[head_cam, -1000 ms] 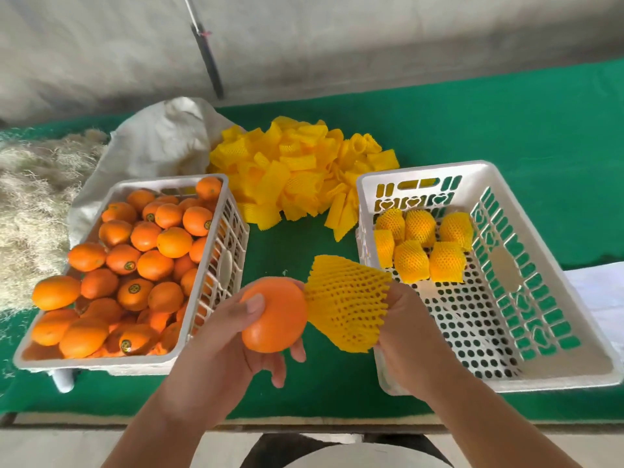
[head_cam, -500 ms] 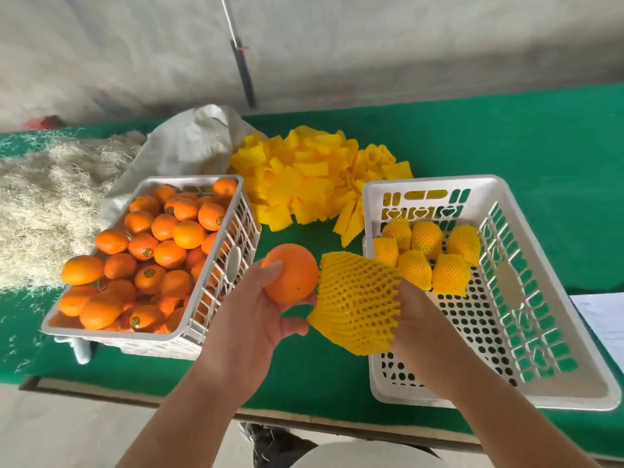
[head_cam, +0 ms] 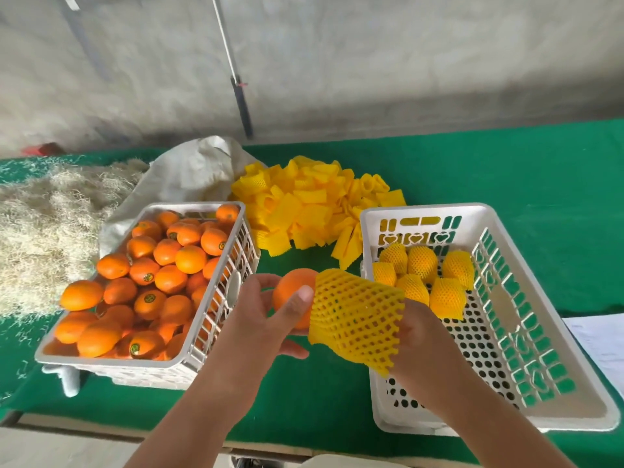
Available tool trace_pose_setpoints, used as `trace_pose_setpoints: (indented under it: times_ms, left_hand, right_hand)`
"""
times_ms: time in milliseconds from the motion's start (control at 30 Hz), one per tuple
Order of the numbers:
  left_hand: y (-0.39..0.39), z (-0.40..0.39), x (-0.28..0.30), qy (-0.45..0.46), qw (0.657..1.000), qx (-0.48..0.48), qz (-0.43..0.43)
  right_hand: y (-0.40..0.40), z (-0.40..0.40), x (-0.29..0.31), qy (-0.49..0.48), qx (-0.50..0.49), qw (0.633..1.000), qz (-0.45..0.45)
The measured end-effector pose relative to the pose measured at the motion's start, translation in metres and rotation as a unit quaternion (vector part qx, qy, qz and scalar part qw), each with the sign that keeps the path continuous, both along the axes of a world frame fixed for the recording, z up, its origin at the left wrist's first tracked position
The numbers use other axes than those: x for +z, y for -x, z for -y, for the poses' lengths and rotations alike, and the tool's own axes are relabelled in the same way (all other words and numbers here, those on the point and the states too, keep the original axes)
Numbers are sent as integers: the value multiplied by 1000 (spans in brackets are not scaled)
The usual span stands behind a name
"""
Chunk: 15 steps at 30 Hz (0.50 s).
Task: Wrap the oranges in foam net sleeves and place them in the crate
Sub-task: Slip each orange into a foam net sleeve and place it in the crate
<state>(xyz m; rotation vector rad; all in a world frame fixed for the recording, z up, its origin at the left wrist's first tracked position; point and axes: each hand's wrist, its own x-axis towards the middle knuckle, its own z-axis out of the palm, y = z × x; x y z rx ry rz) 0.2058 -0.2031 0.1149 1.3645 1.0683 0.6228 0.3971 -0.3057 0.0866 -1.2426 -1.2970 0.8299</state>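
Observation:
My left hand (head_cam: 256, 319) grips a bare orange (head_cam: 293, 289) between the two crates. Its right side sits at the open mouth of a stretched yellow foam net sleeve (head_cam: 358, 322), which my right hand (head_cam: 422, 342) holds spread open from inside. The white crate on the right (head_cam: 526, 349) holds several oranges wrapped in yellow sleeves (head_cam: 422, 275) at its far end. A white crate on the left (head_cam: 202, 336) is piled with bare oranges (head_cam: 148, 278). Loose yellow sleeves (head_cam: 310, 204) lie in a heap behind both crates.
A green cloth (head_cam: 523, 170) covers the table. Pale straw (head_cam: 44, 224) is heaped at the far left beside a white sack (head_cam: 189, 173). White paper (head_cam: 601, 342) lies at the right edge. A grey wall with a leaning rod (head_cam: 236, 72) stands behind.
The orange and the sleeve have come together: the orange's right side now meets the sleeve's open mouth. The view has tilted up, so both crates appear lower.

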Motion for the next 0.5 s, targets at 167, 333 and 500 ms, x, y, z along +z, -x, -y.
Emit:
trace_pose_setpoints:
  times_ms: [167, 333, 500]
  left_hand:
    - [4, -10, 7, -39, 999, -36, -15]
    - [5, -18, 11, -58, 996, -56, -34]
    - [2, -17, 20, -93, 992, -83, -26]
  right_hand:
    - [2, -8, 4, -3, -24, 999, 26]
    - [0, -14, 16, -29, -11, 998, 50]
    - [-1, -22, 32, -55, -24, 994, 92]
